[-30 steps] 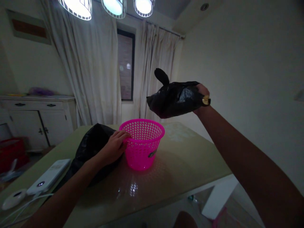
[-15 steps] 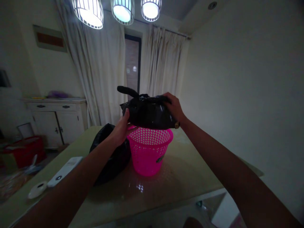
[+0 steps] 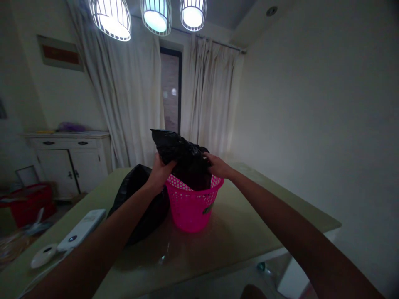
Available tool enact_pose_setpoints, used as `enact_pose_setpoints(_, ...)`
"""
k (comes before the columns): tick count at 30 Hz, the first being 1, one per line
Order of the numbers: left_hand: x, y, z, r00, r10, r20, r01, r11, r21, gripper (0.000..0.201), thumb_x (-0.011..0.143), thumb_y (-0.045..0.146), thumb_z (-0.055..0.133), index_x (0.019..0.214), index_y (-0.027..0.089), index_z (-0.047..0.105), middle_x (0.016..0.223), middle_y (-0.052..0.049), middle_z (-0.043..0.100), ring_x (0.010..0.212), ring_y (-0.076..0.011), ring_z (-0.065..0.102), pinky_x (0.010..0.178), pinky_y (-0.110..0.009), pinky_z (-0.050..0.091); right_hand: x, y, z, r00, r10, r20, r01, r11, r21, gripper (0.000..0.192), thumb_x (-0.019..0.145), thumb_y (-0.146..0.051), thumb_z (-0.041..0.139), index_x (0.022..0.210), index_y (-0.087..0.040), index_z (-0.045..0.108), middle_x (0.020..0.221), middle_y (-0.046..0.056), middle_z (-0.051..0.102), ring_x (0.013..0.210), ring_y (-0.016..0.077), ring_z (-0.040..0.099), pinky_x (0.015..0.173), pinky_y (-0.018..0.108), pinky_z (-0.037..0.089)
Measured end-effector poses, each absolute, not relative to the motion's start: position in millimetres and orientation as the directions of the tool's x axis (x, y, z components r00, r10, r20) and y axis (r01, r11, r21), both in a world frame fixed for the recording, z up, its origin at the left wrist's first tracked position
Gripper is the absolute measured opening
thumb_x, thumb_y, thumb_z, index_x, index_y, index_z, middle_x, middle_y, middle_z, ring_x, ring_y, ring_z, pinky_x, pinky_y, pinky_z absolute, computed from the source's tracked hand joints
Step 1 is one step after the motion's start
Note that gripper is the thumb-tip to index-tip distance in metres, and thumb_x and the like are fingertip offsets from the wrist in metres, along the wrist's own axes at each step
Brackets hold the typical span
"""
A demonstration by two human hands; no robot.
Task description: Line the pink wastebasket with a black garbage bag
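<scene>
A black plastic bag [image 3: 187, 160] is held between my two hands, its lower part down inside a pink perforated basket [image 3: 190, 209]. My left hand [image 3: 160, 170] grips the bag's left side, just above the basket's rim. On the other side, my right hand [image 3: 218, 166] has its fingers closed on the bag's right edge. The bag's upper left end sticks up above the basket. Another black plastic bag [image 3: 152, 218], bulging, rests on the table against the basket's left side, partly behind my left forearm.
The pale green table [image 3: 246, 224] carries a white power strip [image 3: 82, 228] and a rounded white object [image 3: 43, 255] at the left. A white cabinet [image 3: 62, 155] stands behind, near curtains [image 3: 137, 95]. Pendant lamps [image 3: 156, 18] hang overhead; a red container [image 3: 31, 203] sits on the floor.
Both hands have lowered the black bag from above the basket into its opening. The bag has tilted, its right part now down inside and its left end raised.
</scene>
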State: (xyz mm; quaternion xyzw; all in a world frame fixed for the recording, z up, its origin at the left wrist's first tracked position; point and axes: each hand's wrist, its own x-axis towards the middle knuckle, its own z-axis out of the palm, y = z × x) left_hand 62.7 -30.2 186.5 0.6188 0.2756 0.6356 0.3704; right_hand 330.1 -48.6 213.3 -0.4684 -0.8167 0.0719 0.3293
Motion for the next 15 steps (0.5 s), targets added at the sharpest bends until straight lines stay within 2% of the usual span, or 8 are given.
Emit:
enact_pose_setpoints(3, 60, -33, 183, 0.050, 0.828, 0.559, -0.073, -0.555, 0.829, 0.063, 0.081, 0.030, 0.073, 0.138, 0.021, 0.048, 0.139, -0.013, 0.069, 0.129, -0.0282, 0.068, 0.109, -0.047, 0.059, 328, -53, 208, -0.397, 0.859, 0.322, 0.698, 0.511, -0.502, 0.069, 0.064, -0.006, 0.064, 0.133, -0.016, 0.064, 0.127, 0.011, 0.074, 0.113, 0.0268, 0.067, 0.099, 0.038, 0.054)
enact_pose_setpoints(6, 60, -37, 185, 0.076, 0.820, 0.567, -0.041, -0.566, 0.823, 0.061, 0.083, 0.031, 0.070, 0.140, 0.020, 0.050, 0.139, -0.013, 0.070, 0.132, -0.0283, 0.066, 0.110, -0.046, 0.057, 324, -62, 211, -0.447, 0.889, 0.098, 0.660, 0.402, -0.635, 0.060, 0.061, -0.015, 0.082, 0.120, -0.015, 0.072, 0.118, 0.010, 0.076, 0.108, 0.0277, 0.068, 0.096, 0.038, 0.056)
enact_pose_setpoints(8, 62, -39, 187, 0.089, 0.814, 0.574, -0.047, -0.572, 0.819, 0.058, 0.085, 0.032, 0.069, 0.139, 0.020, 0.052, 0.140, -0.013, 0.069, 0.133, -0.0292, 0.065, 0.111, -0.047, 0.056, 320, -67, 216, -0.519, 0.853, 0.056, 0.574, 0.397, -0.717, 0.052, 0.066, -0.027, 0.088, 0.115, -0.017, 0.075, 0.115, 0.009, 0.077, 0.108, 0.0266, 0.069, 0.096, 0.036, 0.056)
enact_pose_setpoints(10, 64, -40, 188, 0.111, 0.819, 0.563, -0.056, -0.561, 0.826, 0.055, 0.085, 0.033, 0.069, 0.135, 0.018, 0.054, 0.137, -0.013, 0.069, 0.131, -0.0303, 0.065, 0.111, -0.049, 0.055, 316, -69, 219, -0.516, 0.841, 0.161, 0.512, 0.454, -0.729, 0.044, 0.078, -0.037, 0.085, 0.116, -0.017, 0.075, 0.116, 0.008, 0.077, 0.106, 0.0247, 0.069, 0.094, 0.035, 0.055)
enact_pose_setpoints(11, 65, -40, 188, 0.133, 0.823, 0.553, -0.054, -0.551, 0.833, 0.054, 0.084, 0.032, 0.069, 0.134, 0.018, 0.055, 0.134, -0.013, 0.070, 0.129, -0.0306, 0.066, 0.112, -0.050, 0.055, 315, -68, 220, -0.481, 0.845, 0.233, 0.532, 0.492, -0.689, 0.038, 0.083, -0.037, 0.082, 0.114, -0.017, 0.075, 0.113, 0.008, 0.077, 0.103, 0.0236, 0.069, 0.091, 0.034, 0.054)
enact_pose_setpoints(13, 67, -41, 189, 0.195, 0.828, 0.526, -0.034, -0.530, 0.847, 0.058, 0.082, 0.029, 0.067, 0.136, 0.017, 0.053, 0.131, -0.013, 0.070, 0.127, -0.0310, 0.066, 0.112, -0.050, 0.054, 313, -67, 219, -0.399, 0.840, 0.367, 0.635, 0.542, -0.550, 0.021, 0.089, -0.029, 0.075, 0.104, -0.015, 0.074, 0.101, 0.007, 0.076, 0.092, 0.0213, 0.067, 0.084, 0.031, 0.050)
enact_pose_setpoints(15, 66, -44, 191, 0.201, 0.812, 0.547, 0.071, -0.569, 0.819, 0.068, 0.082, 0.026, 0.065, 0.147, 0.015, 0.047, 0.134, -0.015, 0.068, 0.130, -0.0334, 0.063, 0.115, -0.055, 0.051, 313, -67, 216, -0.364, 0.810, 0.460, 0.720, 0.558, -0.414, 0.011, 0.090, -0.016, 0.067, 0.099, -0.014, 0.073, 0.094, 0.006, 0.075, 0.089, 0.0203, 0.067, 0.081, 0.030, 0.046)
